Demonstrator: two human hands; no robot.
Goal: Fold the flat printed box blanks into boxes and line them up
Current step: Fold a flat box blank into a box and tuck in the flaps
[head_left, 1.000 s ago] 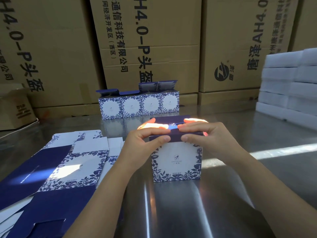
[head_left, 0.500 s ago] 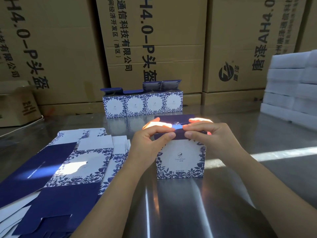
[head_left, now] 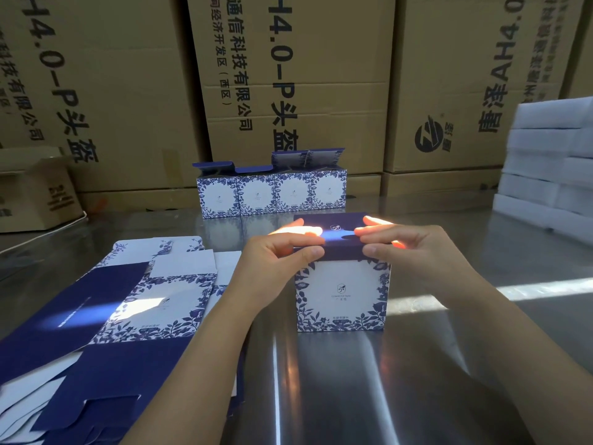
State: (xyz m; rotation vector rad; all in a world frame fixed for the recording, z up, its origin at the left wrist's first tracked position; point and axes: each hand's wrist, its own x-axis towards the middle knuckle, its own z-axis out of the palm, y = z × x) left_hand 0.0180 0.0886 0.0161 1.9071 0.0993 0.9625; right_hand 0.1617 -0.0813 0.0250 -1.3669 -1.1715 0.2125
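Little has changed since the frame before. The brown cartons (head_left: 288,75) at the back, the shiny table (head_left: 417,380) and the white foam blocks (head_left: 552,165) on the right are seen where they were. The flat blanks (head_left: 106,316) are spread on the table's left side as before. The row of four boxes (head_left: 272,194) is lined up at the far edge, with the lids up. The box (head_left: 341,293) being worked on has been kept in the same spot, upright near the middle of the table. Only the hands have been drawn a little apart, so more of the dark blue lid (head_left: 340,234) is shown between them.

The box is set right under both hands. The lid's front edge is pinched by the left hand (head_left: 272,268) at the left corner, fingers on top and thumb below. The right corner is pinched the same way by the right hand (head_left: 414,252). The blanks are just beside the left arm, and the row is well behind the hands.
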